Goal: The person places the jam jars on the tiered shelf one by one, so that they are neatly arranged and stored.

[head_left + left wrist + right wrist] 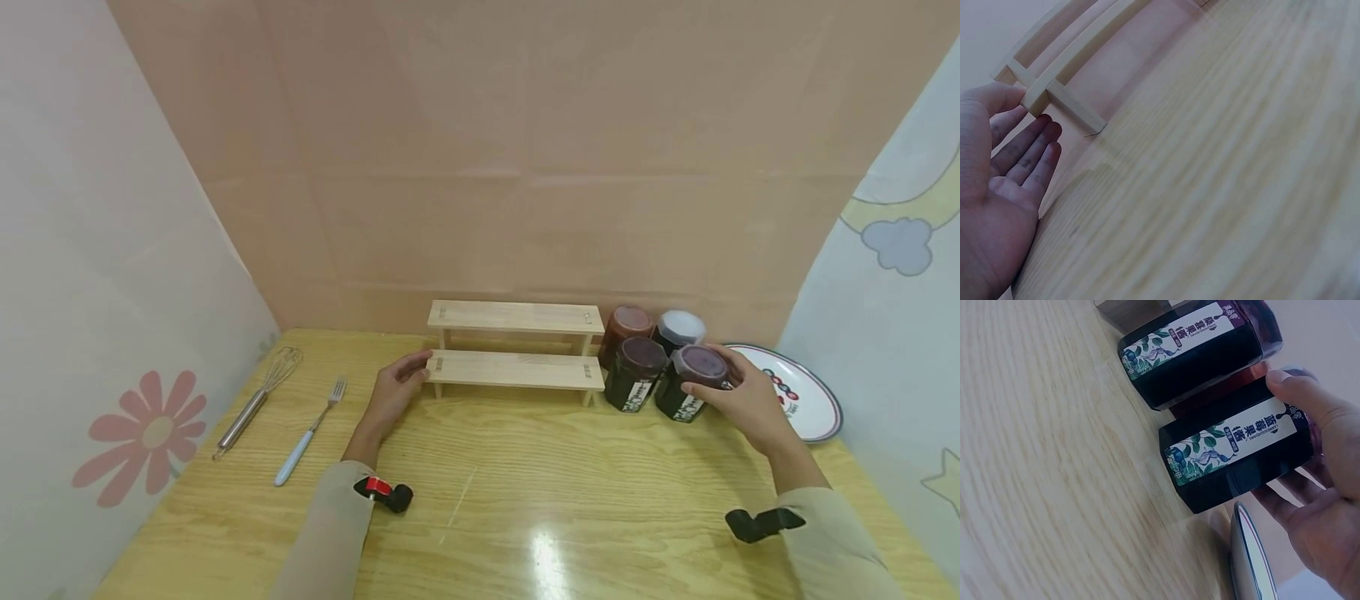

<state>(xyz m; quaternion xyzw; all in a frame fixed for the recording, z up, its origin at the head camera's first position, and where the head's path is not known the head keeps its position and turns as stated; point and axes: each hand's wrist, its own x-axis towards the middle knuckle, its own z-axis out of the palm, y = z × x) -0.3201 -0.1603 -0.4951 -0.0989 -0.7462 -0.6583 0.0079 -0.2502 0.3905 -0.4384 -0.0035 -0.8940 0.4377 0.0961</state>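
A light wooden two-step rack (pixel 517 369) stands near the back wall. My left hand (pixel 393 392) touches the left end of its lower step, thumb against the end in the left wrist view and the other fingers loosely extended below. My right hand (pixel 753 404) grips a dark blueberry jam jar (pixel 1235 444) near its top, thumb on the front and fingers around the far side. The jar is upright, front right of a cluster. Beside it stand a mulberry jam jar (pixel 1191 353), a reddish jar (pixel 617 335) and a white-lidded jar (pixel 678 327).
An oval white plate (pixel 813 408) with a dark rim lies right of the jars, partly behind my right hand. On the left lie a whisk (pixel 258 400) and a blue-handled fork (pixel 311 433). Walls border the wooden table (pixel 480 500) at the back and both sides.
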